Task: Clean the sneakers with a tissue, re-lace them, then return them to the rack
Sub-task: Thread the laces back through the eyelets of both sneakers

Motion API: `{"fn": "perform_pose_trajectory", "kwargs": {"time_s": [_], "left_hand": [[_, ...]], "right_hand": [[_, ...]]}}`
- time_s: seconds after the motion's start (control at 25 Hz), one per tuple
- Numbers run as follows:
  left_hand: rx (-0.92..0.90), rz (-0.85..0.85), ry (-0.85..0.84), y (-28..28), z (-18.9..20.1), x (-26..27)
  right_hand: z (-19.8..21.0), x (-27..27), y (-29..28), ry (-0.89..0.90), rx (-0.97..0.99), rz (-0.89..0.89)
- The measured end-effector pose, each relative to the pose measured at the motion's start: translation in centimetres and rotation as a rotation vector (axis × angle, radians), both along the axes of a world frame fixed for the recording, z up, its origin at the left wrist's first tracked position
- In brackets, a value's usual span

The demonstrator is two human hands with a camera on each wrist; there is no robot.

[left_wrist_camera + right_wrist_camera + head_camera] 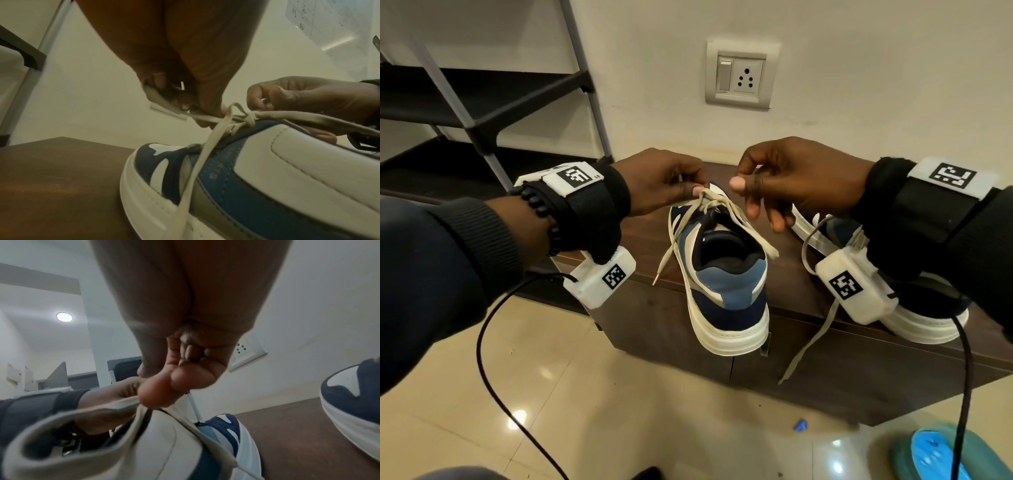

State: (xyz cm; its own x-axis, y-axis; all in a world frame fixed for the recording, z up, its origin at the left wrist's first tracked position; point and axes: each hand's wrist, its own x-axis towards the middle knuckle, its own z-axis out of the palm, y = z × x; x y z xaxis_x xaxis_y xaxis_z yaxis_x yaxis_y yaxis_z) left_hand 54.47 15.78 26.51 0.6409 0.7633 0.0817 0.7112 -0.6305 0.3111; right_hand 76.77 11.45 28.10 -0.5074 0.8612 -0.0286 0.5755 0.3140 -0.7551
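A navy, blue and white sneaker point(726, 291) stands on a dark wooden cabinet point(650, 240), heel toward me and overhanging the front edge. Its cream lace point(751, 226) is crossed in a knot above the tongue. My left hand point(693, 186) pinches one strand just left of the knot, and the lace tip point(168, 112) sticks out past the fingers. My right hand point(743, 192) pinches the other strand on the right. The second sneaker point(928, 318) sits to the right, partly hidden by my right wrist, with its lace point(808, 342) hanging over the edge.
The shoe rack point(482, 102), with black shelves and grey poles, stands at the back left. A wall socket point(739, 77) is above the cabinet. Blue slippers point(935, 452) and a small blue scrap point(800, 426) lie on the tiled floor. Black cables hang from both wrists.
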Motion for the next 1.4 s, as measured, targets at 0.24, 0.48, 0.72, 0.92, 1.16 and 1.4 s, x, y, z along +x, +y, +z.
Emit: {"fn": "perform_pose_trajectory", "kwargs": {"time_s": [0.24, 0.48, 0.72, 0.92, 1.16, 1.4], "left_hand": [[-0.025, 0.002, -0.014, -0.1, 0.1, 0.0], [-0.028, -0.006, 0.004, -0.2, 0.2, 0.0], [0.015, -0.009, 0.035, 0.2, -0.2, -0.5], [0.032, 0.010, 0.041, 0.4, -0.8, -0.6], [0.041, -0.012, 0.052, 0.2, -0.9, -0.8], [-0.006, -0.043, 0.057, 0.1, -1.4, -0.7]], "right_hand": [[0.3, -0.7, 0.1, -0.177, 0.003, 0.052], [1.2, -0.7, 0.1, -0.223, -0.029, 0.084], [1.6, 0.1, -0.2, -0.307, 0.086, 0.022], [0.8, 0.4, -0.2, -0.384, 0.149, 0.005], [1.8, 1.4, -0.4, -0.334, 0.148, -0.005], [0.7, 2.4, -0.4, -0.403, 0.100, 0.022]]}}
